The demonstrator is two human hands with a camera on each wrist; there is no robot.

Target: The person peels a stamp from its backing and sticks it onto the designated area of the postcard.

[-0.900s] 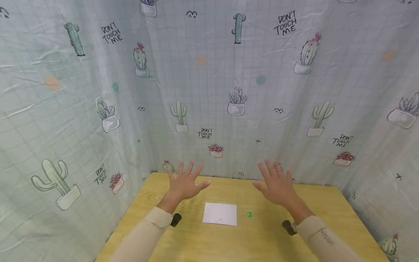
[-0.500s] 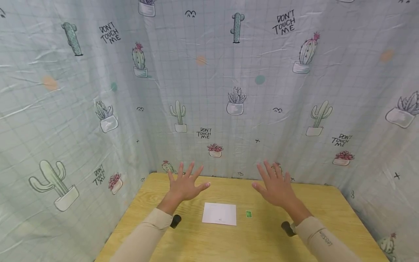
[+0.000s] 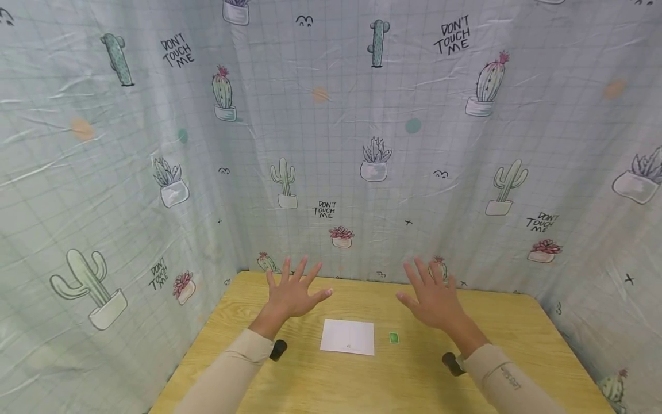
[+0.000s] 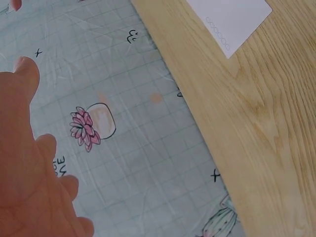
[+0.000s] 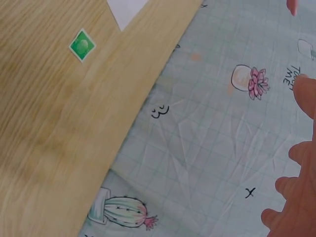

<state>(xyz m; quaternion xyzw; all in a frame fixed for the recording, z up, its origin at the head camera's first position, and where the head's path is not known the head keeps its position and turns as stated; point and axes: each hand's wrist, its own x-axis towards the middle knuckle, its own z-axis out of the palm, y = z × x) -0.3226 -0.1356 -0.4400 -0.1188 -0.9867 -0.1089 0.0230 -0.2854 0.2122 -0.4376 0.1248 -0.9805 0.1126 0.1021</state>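
My left hand is held up over the left part of the table, fingers spread, holding nothing. Over the right part my right hand hovers the same way, its fingers apart and nothing in them. Between the two lies a white envelope, flat on the wood; the left wrist view shows a row of small printed marks near a corner of this envelope. Just right of it is a small green stamp with a white border, also seen as a green stamp in the right wrist view. Neither hand touches them.
The yellowish wooden table ends at a grey curtain printed with cacti, which surrounds it at the back and both sides. A black wrist device shows under the left cuff, another black device under the right.
My right hand has shifted slightly to the left. The left hand, the envelope and the stamp stay where they were; the view sways a little.
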